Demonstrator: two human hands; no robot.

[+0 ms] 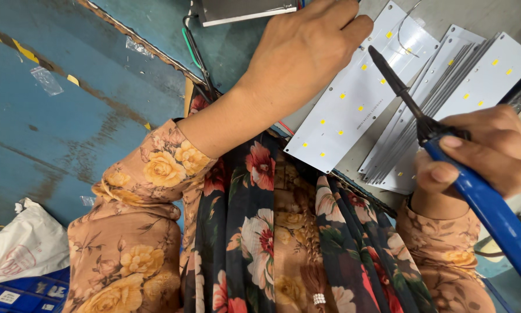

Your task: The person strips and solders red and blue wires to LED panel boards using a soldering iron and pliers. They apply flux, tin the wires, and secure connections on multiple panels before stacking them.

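On the grey bench top, a flat white LED board with small yellow chips lay just beside a fanned stack of like boards. The left hand pressed its far end, fingers curled; whether it gripped anything could not be told. The right hand was closed around a blue-handled soldering iron, its dark tip over the board. A blue floor lay open leftward.

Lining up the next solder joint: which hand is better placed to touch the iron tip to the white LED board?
Right. The right hand already holds the blue-handled soldering iron, its tip over the LED board. The left hand rests on the board's top end, likely steadying it.
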